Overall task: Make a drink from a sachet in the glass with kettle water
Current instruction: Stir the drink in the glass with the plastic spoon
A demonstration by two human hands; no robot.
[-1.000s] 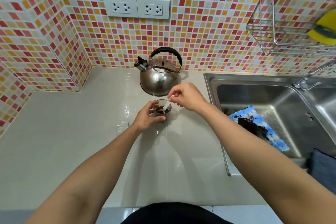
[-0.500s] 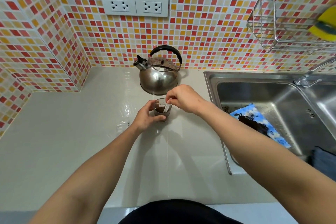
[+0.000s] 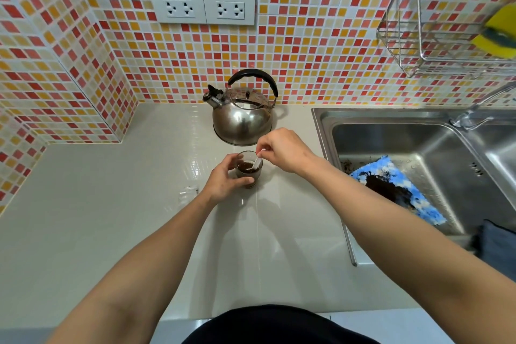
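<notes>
Glass (image 3: 249,169), small, clear and round, stands on the smooth grey counter (image 3: 111,218) just before the shiny steel kettle (image 3: 242,117), holding dark liquid. Left hand (image 3: 223,180) wraps its side, while right hand (image 3: 283,149) pinches a thin white stirrer (image 3: 257,161) dipped in the drink. Stirring too hard in so small a vessel could, I judge, slop the drink over the rim or tip it on the slick surface.
</notes>
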